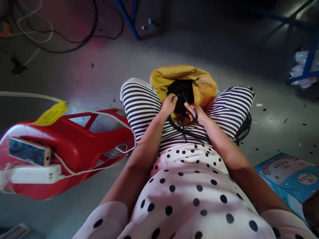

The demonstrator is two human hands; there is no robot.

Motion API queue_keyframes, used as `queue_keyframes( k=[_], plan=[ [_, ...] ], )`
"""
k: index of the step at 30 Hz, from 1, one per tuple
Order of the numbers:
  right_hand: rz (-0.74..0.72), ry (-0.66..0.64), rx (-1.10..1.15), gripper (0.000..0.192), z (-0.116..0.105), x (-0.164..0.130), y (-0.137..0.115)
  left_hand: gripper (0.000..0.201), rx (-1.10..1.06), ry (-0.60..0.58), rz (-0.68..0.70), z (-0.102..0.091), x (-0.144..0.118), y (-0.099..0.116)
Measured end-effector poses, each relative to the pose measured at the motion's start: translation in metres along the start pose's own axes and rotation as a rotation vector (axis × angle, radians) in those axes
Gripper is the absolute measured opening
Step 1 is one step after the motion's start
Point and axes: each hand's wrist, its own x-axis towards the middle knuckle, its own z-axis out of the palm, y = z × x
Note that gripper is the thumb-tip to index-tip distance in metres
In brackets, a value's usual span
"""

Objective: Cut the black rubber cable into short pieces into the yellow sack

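Observation:
A yellow woven sack (205, 88) stands between my knees with its mouth rolled open, full of a tangle of small black pieces (180, 89). At the sack's near left side is my left hand (169, 104), its fingers pinched together over the black pieces; what they grip is too small to make out. My right hand (196, 113) is closed around scissors (195, 114) with black and orange handles, blades hidden against the dark contents. A black cable (184, 131) runs across my lap below both hands.
At left a red plastic stool (74, 142) carries a phone (30, 151), a white power strip (36, 174) and a yellow label (51, 114). Coiled black cable (244, 129) hangs by my right knee. A blue-and-white package (286, 176) lies at right. Blue metal legs (131, 20) stand ahead.

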Motion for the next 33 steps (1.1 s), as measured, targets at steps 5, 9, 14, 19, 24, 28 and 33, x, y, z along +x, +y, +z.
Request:
queue_keyframes(
  k=[5,9,14,19,24,28,33],
  plan=[
    [-0.083,-0.134,0.219,0.077,-0.002,-0.010,-0.018,0.028,-0.658,-0.064,-0.180,-0.014,-0.007,0.005],
    [-0.083,-0.227,0.352,0.077,-0.003,-0.019,-0.029,0.035,-0.820,-0.121,-0.215,-0.023,-0.015,0.013],
    [-0.075,-0.406,0.366,0.079,-0.008,-0.028,-0.025,0.036,-0.865,-0.284,-0.127,-0.032,-0.028,0.027],
    [-0.079,-0.442,0.362,0.079,-0.009,-0.029,-0.024,0.033,-0.856,-0.275,-0.078,-0.034,-0.031,0.026],
    [-0.080,-0.371,0.336,0.077,-0.006,-0.021,-0.021,0.033,-0.853,-0.071,-0.010,-0.026,-0.023,0.016],
    [-0.101,-0.221,0.144,0.075,-0.001,-0.013,-0.008,0.029,-0.808,0.063,0.092,-0.021,-0.021,0.014],
    [-0.120,-0.440,0.171,0.080,-0.001,-0.020,-0.006,0.027,-0.756,0.114,0.092,-0.021,-0.024,0.018]
  ],
)
